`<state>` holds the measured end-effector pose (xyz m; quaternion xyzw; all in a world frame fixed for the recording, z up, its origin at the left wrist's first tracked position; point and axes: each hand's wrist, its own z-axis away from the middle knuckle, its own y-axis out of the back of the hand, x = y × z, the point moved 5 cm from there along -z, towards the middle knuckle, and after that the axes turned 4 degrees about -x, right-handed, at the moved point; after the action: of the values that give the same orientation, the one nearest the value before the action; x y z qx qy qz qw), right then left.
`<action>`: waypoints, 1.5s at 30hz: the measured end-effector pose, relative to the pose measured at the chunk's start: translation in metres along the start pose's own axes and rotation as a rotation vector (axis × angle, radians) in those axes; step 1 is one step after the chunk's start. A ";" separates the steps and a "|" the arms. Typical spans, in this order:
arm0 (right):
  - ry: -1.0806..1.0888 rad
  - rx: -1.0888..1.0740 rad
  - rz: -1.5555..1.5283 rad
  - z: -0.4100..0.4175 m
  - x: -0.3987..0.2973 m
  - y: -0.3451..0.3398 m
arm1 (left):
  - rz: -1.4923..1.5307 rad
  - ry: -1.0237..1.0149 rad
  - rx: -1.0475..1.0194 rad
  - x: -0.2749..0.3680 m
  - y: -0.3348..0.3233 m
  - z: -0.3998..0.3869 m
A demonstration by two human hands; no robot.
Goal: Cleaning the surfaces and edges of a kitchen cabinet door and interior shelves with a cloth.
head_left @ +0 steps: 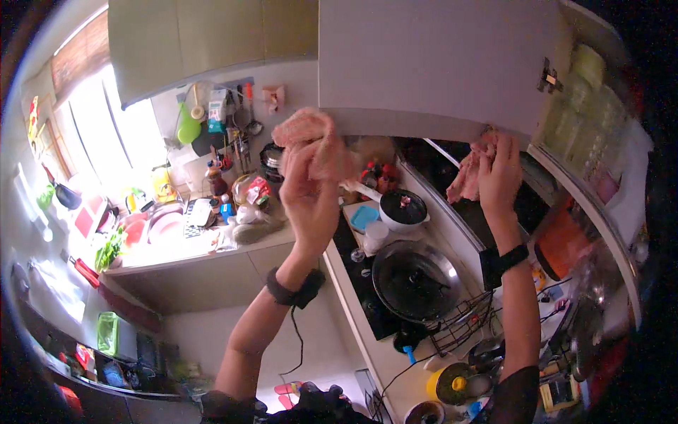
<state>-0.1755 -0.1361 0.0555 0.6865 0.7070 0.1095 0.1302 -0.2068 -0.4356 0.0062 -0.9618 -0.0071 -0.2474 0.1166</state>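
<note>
My left hand (pixel 311 199) is raised at the middle of the view, closed on a pink cloth (pixel 312 135) that bunches above the fingers. On the right, my right hand (pixel 498 175) holds another pink cloth (pixel 466 177) at the lower edge of a pale cabinet door (pixel 434 58). Whether the two cloths are joined cannot be seen. Each wrist wears a black band. Below and between the hands are a white saucepan (pixel 403 209) with dark contents and a large pan with a glass lid (pixel 416 281).
An open cabinet (pixel 588 95) with things inside is at the upper right. A wire rack (pixel 461 326) and a yellow pot (pixel 450 382) stand below. Utensils hang on the wall, such as a green one (pixel 188 124). The left counter (pixel 254 245) holds bottles, bags and dishes near a bright window.
</note>
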 end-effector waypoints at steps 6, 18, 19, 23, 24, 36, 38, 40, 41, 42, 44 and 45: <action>-0.007 -0.031 -0.016 -0.001 0.005 0.000 | -0.009 -0.046 0.045 -0.011 -0.010 -0.018; -0.025 0.003 0.065 0.002 0.010 -0.005 | 0.424 0.334 0.125 -0.053 -0.013 -0.014; -0.032 -0.007 0.055 0.002 0.010 -0.006 | 0.425 0.387 0.120 -0.066 -0.010 -0.003; -0.013 0.020 0.043 -0.001 -0.007 -0.004 | 1.058 0.739 -0.056 -0.165 0.009 0.063; -0.009 0.024 0.046 0.002 -0.004 -0.005 | 1.132 0.855 0.041 -0.156 0.005 0.066; 0.001 -0.018 0.101 0.003 0.007 -0.009 | 0.418 0.310 0.025 -0.041 0.010 0.017; -0.003 -0.011 0.113 0.003 0.009 -0.008 | 0.096 0.121 0.002 -0.031 0.007 0.006; 0.035 0.042 0.117 0.002 0.004 -0.005 | 0.033 0.090 -0.006 -0.028 0.003 0.002; 0.053 0.068 0.119 0.002 0.001 -0.003 | 0.135 0.156 -0.005 -0.032 0.000 0.002; 0.060 0.071 0.114 0.002 0.002 -0.004 | 0.214 0.192 0.004 -0.034 -0.002 0.002; 0.074 0.077 0.104 0.002 0.004 -0.005 | 0.348 0.230 0.038 -0.039 -0.007 -0.003; 0.060 0.065 0.100 0.002 0.004 -0.005 | 0.404 0.235 0.060 -0.040 -0.009 -0.006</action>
<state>-0.1800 -0.1327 0.0515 0.7211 0.6787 0.1135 0.0810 -0.2454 -0.4268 -0.0061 -0.9044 0.1920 -0.3290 0.1923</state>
